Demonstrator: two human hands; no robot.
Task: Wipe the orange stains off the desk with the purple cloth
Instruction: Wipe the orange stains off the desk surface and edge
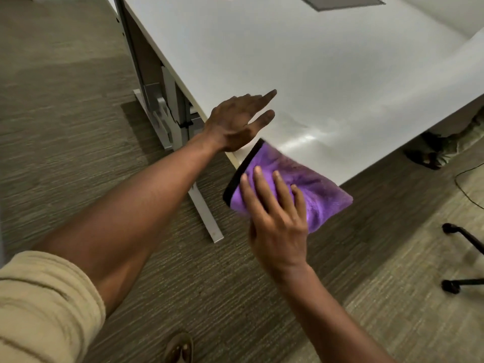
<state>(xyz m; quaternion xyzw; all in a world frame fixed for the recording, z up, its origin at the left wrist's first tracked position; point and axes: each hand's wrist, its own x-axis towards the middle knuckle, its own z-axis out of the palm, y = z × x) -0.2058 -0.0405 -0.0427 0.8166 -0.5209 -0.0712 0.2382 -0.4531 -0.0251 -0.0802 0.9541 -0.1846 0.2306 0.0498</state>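
The white desk (327, 69) fills the upper right. No orange stain shows on it; a damp, shiny streak (305, 136) lies near its front corner. The folded purple cloth (318, 186), with a black hem along one side, sits at that corner and juts out past the desk's edge. My right hand (277, 218) holds it with four straight fingers on top, the thumb hidden beneath. My left hand (237, 121) hovers over the desk's left edge just beyond the cloth, fingers spread, holding nothing.
Grey desk legs (170, 113) and a foot bar stand on the carpet at left. A black chair base (465, 258) sits at lower right, with a thin cable on the floor above it. Someone's sandalled foot (429, 155) shows under the desk. A grey panel (340, 1) is set into the desktop.
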